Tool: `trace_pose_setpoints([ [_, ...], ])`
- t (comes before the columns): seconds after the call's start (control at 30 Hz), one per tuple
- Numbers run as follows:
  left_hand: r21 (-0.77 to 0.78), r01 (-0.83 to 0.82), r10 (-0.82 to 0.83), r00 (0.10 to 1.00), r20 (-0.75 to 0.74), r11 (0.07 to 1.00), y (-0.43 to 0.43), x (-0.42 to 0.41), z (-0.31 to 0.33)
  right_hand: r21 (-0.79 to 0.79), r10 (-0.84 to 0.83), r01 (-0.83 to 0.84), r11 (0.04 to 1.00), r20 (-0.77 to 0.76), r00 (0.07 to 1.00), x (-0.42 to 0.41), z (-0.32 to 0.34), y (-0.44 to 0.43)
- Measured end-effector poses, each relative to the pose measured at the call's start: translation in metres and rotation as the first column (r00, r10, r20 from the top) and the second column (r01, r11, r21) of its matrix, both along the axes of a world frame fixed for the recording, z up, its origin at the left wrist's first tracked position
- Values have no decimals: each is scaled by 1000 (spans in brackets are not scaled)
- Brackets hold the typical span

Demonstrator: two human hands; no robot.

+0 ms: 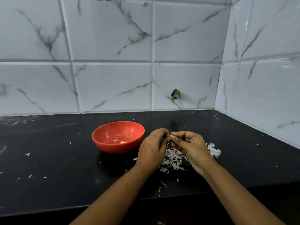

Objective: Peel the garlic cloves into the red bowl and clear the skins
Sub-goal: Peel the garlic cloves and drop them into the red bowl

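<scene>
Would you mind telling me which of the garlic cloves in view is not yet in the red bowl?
The clove pinched between the left hand and right hand, right of the red bowl; the other cloves lie loose inside it.

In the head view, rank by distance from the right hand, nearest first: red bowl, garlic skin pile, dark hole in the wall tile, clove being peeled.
1. Small pale garlic clove: pinched at the right hand's fingertips.
2. Pile of white papery garlic skins: on the counter beneath it.
3. Round red bowl: to its left.
4. Dark hole in the white wall tile: behind, farthest.
</scene>
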State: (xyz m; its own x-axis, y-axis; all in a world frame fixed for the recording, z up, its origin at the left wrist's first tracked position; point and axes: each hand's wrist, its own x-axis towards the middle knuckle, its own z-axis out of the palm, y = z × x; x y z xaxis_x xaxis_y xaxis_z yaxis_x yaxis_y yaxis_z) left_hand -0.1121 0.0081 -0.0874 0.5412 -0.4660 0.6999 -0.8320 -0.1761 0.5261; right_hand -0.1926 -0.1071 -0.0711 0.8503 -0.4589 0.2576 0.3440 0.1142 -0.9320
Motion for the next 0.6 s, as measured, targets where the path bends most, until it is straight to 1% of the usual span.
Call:
trace_pose_setpoints([
  [0.1, 20, -6, 5, 999, 38, 1000, 0, -1, 0, 67, -47, 46, 997, 17, 999, -1, 4, -2],
  [0.2, 36, -2, 1, 999, 39, 999, 1, -1, 0, 151, -117, 111, 982, 31, 993, -3, 5, -9],
  [0.23, 33, -3, 2, 1000, 31, 999, 1, 0, 0, 146, -115, 110, 983, 27, 993, -4, 5, -10],
  [0.33, -1, -18, 18, 999, -28, 1000, 0, 1, 0, 55, -83, 83, 995, -11, 997, -3, 1, -8],
  [0.43, -33, 0, -3, 996, -88, 999, 1, 2, 0, -10, -89, 89, 996, -27, 996, -2, -1, -9],
  [0.5, -55, 16, -20, 996, -84, 998, 1, 2, 0, -23, -86, 85, 996, -27, 996, -1, -2, -9],
  [0.6, -32, -24, 22, 997, -70, 999, 1, 2, -1, -62, -91, 89, 994, -28, 996, 0, -4, -9],
])
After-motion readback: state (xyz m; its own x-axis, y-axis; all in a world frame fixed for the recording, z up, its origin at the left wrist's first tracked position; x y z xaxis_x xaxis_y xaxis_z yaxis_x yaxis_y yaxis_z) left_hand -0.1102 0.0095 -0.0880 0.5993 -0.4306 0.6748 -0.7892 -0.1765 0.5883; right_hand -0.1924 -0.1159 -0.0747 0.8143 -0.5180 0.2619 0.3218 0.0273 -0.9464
